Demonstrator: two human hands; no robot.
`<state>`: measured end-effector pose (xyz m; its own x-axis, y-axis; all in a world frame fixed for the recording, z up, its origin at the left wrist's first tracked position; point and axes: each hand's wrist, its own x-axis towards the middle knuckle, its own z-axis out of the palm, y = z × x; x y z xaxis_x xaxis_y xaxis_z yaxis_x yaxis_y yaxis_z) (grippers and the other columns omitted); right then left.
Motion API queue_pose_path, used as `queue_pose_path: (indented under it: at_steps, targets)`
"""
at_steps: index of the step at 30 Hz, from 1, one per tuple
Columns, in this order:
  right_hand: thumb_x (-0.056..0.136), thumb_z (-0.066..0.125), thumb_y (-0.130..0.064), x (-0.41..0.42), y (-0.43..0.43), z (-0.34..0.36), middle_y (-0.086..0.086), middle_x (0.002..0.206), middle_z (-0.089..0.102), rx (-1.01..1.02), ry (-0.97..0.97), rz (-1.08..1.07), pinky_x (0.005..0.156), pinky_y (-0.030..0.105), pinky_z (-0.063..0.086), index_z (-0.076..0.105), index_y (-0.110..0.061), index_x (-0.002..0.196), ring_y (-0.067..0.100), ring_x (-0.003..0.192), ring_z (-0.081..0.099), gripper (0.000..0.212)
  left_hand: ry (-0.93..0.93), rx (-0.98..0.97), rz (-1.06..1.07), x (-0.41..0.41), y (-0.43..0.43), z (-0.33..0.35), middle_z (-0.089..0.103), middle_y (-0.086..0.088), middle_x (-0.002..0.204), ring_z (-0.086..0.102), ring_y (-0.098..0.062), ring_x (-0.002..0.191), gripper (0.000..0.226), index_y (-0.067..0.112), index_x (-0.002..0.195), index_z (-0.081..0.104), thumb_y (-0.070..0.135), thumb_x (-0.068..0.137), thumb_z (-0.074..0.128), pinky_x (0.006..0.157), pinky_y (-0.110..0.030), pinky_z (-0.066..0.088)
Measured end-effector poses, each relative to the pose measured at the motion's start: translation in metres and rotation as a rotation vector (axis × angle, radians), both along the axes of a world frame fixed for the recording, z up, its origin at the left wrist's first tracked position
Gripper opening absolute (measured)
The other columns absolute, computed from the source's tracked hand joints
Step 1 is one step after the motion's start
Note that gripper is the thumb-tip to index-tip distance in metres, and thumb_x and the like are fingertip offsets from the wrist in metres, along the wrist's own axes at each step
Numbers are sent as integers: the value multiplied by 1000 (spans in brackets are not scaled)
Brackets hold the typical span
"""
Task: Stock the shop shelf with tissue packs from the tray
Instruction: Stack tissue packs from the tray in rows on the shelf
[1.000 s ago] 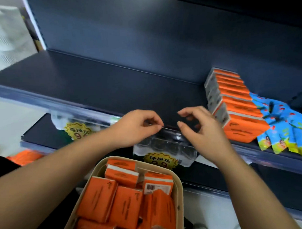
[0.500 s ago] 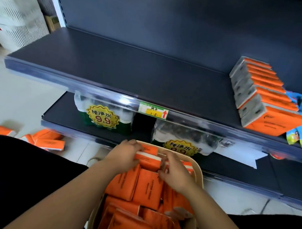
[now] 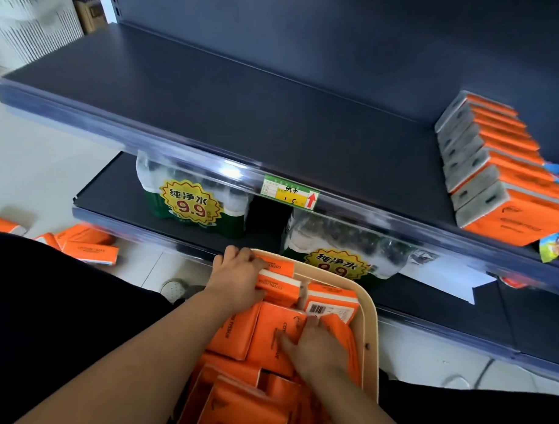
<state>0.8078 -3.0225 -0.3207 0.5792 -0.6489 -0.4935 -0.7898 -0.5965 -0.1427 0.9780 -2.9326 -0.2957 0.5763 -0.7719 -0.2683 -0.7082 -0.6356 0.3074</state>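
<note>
A beige tray (image 3: pixel 369 329) in front of me holds several orange tissue packs (image 3: pixel 236 334). My left hand (image 3: pixel 238 278) is at the tray's far left corner, fingers curled round an orange pack (image 3: pixel 277 286) there. My right hand (image 3: pixel 314 348) lies further right in the tray, fingers gripping the edge of another orange pack (image 3: pixel 283 335). On the dark upper shelf (image 3: pixel 243 115), a row of several orange packs (image 3: pixel 507 181) stands at the right end.
A clear price rail with a yellow-green label (image 3: pixel 290 196) runs along the shelf front. Below it, water-bottle packs (image 3: pixel 189 202) with yellow 9.9 stickers sit on the lower shelf. More orange packs (image 3: pixel 87 246) lie on the floor at left. Colourful packets (image 3: pixel 556 247) are at far right.
Both hands came down from the shelf's front rail into the tray and took hold of orange packs. My view tilted down and shifted left.
</note>
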Motion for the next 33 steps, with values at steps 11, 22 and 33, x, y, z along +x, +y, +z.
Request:
queue_pose_path:
  at_steps: [11, 22, 33]
  targets:
    - [80, 74, -20, 5, 4, -13, 7, 125, 56, 362, -196, -335, 96, 32, 46, 26, -12, 136, 25, 116, 56, 74, 171, -34, 101, -1, -2, -7, 37, -4, 138, 38, -26, 127, 65, 20, 138, 40, 37, 81, 67, 105, -42, 40]
    - [84, 69, -15, -8, -17, 14, 7, 140, 34, 335, -357, -106, 113, 33, 30, 25, -33, 149, 26, 134, 37, 80, 211, -85, 73, 4, 2, -3, 46, -2, 141, 40, -28, 127, 56, 23, 138, 42, 24, 86, 62, 108, -40, 34]
    - [80, 71, -18, -24, -42, 41, -14, 120, 47, 289, -395, 169, 95, 26, 40, 45, -38, 121, 10, 113, 48, 53, 243, -346, 25, -5, -1, 27, 52, 10, 104, 40, -10, 110, 42, 26, 122, 49, 38, 85, 67, 92, -30, 42]
